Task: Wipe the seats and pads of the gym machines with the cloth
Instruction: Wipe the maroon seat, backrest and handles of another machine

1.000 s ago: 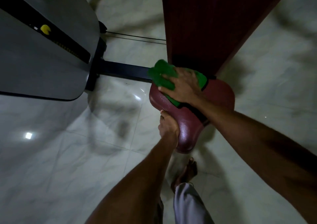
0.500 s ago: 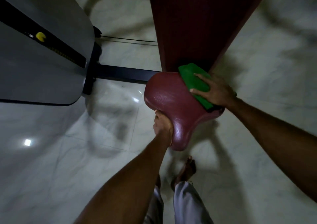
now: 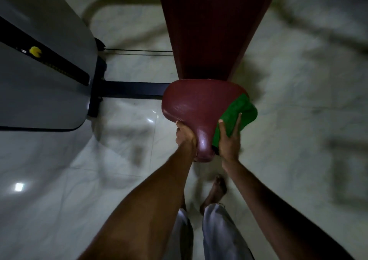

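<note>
Maroon seat (image 3: 199,104), left hand (image 3: 185,136) gripping (fingers hidden)

Seat (image 3: 199,108): maroon, fine grained finish with a pale sheen. Back pad (image 3: 215,31): darker maroon. Cloth (image 3: 239,112): bright green, plain. Weight-stack cover (image 3: 49,100): grey, with a black slot and a yellow selector pin (image 3: 35,51). Frame bar (image 3: 135,89): black. Floor (image 3: 298,120): off-white marble tiles, grey veining. Trousers (image 3: 219,230): light grey.
</note>
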The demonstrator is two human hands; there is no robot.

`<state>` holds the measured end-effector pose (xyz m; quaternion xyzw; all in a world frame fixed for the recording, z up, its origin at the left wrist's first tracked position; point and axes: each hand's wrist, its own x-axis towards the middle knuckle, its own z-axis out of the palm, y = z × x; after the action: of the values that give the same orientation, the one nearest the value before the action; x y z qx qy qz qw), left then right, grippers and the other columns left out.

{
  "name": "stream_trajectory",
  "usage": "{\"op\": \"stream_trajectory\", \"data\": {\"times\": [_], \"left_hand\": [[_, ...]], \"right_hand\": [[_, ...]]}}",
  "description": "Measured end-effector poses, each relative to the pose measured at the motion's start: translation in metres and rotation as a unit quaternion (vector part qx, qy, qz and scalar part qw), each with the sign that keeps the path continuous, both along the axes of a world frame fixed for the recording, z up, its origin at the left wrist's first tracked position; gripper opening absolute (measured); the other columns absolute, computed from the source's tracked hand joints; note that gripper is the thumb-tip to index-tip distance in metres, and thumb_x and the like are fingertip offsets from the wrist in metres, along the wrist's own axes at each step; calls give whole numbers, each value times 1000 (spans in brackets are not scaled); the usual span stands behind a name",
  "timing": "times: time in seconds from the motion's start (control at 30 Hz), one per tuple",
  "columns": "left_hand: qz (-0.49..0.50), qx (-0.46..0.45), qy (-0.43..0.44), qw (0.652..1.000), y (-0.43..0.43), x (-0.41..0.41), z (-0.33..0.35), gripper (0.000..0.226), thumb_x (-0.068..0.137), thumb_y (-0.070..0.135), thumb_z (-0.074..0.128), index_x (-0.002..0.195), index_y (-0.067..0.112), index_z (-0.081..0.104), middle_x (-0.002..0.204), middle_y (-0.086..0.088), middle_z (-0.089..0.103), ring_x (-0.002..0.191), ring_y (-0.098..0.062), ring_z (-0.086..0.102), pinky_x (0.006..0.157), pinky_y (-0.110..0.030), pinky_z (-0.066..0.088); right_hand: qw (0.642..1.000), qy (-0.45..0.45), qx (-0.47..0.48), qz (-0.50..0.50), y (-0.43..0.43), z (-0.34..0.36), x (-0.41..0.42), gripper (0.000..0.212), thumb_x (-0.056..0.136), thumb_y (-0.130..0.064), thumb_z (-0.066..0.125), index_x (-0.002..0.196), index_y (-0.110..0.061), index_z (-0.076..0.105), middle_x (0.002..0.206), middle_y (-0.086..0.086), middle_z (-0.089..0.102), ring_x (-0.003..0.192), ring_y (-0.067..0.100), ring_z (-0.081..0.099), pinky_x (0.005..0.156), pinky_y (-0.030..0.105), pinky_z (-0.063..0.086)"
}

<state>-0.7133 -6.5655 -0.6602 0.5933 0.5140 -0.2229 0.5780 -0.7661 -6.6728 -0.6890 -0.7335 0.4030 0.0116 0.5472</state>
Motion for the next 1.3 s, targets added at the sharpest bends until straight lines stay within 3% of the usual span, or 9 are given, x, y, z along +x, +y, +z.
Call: {"op": "stream_trajectory", "data": {"times": [0.07, 0.2, 0.3, 0.43, 0.7, 0.83, 1.0, 1.17, 1.3], "left_hand": [[-4, -59, 5, 998, 9, -5, 1, 67, 95, 59, 25, 130, 16, 63, 126, -11, 67, 107, -30, 65, 98, -46, 52], [-72, -162, 37, 983, 27, -18, 28, 56, 105, 50, 27, 94, 12, 66, 89, -8, 69, 78, -20, 62, 60, -26, 56], [-96, -195, 47, 975, 44, -33, 54, 59, 104, 53, 21, 81, 15, 59, 76, -3, 54, 52, -11, 50, 41, -22, 43], [-146, -178, 29, 973, 56, -36, 96, 57, 106, 49, 26, 68, 15, 52, 55, -1, 53, 33, -8, 42, 31, -15, 33], [-281, -171, -42, 944, 46, -4, 194, 51, 100, 55, 42, 119, 10, 59, 109, -10, 61, 86, -22, 56, 80, -35, 48], [-316, -155, -121, 928, 26, 4, 249, 50, 101, 42, 51, 139, 10, 52, 135, -11, 59, 114, -28, 59, 78, -33, 50], [-331, -123, -195, 915, 19, 4, 313, 82, 88, 40, 72, 151, 16, 25, 135, -11, 55, 109, -29, 60, 72, -38, 50], [-332, -177, -188, 907, 22, -1, 358, 86, 63, 43, 91, 133, 13, 52, 118, -9, 66, 97, -23, 66, 69, -37, 56], [-334, -124, -269, 895, 28, -21, 395, 42, 74, 18, 85, 111, 8, 66, 100, -10, 70, 82, -19, 65, 73, -37, 49]], "right_hand": [[999, 11, 23, -34, 21, 10, -4, 77, 100, -44, 60, 163, -27, 18, 156, 15, 44, 137, 32, 49, 92, 16, 34], [995, 48, -67, 49, 49, 33, -21, 74, 100, -49, 59, 162, -30, 24, 145, 24, 47, 123, 39, 56, 90, 33, 47], [979, 51, -135, 142, 71, 47, -42, 72, 97, -56, 60, 158, -32, 32, 146, 29, 41, 119, 43, 57, 93, 48, 54], [967, 57, -151, 200, 76, 70, -50, 59, 97, -31, 65, 153, -25, 45, 151, 24, 41, 131, 41, 49, 104, 42, 43], [998, -20, 55, -20, 31, 193, -19, 75, 89, -24, 79, 148, -20, 33, 137, 12, 57, 121, 34, 59, 101, 41, 50], [987, -89, 126, -47, 18, 261, -7, 29, 90, -17, 76, 112, -18, 57, 116, 15, 70, 91, 22, 70, 84, 38, 60], [943, -162, 281, -70, 9, 332, -14, 23, 98, -13, 61, 116, 0, 70, 98, 18, 75, 76, 23, 73, 70, 31, 59], [908, -187, 371, -58, 0, 379, -38, 32, 102, -23, 49, 109, -2, 72, 98, 19, 75, 79, 29, 73, 72, 36, 60], [931, -235, 276, -51, -3, 407, -63, 22, 98, -12, 53, 111, -5, 70, 108, 23, 71, 87, 33, 71, 82, 41, 56]]}}
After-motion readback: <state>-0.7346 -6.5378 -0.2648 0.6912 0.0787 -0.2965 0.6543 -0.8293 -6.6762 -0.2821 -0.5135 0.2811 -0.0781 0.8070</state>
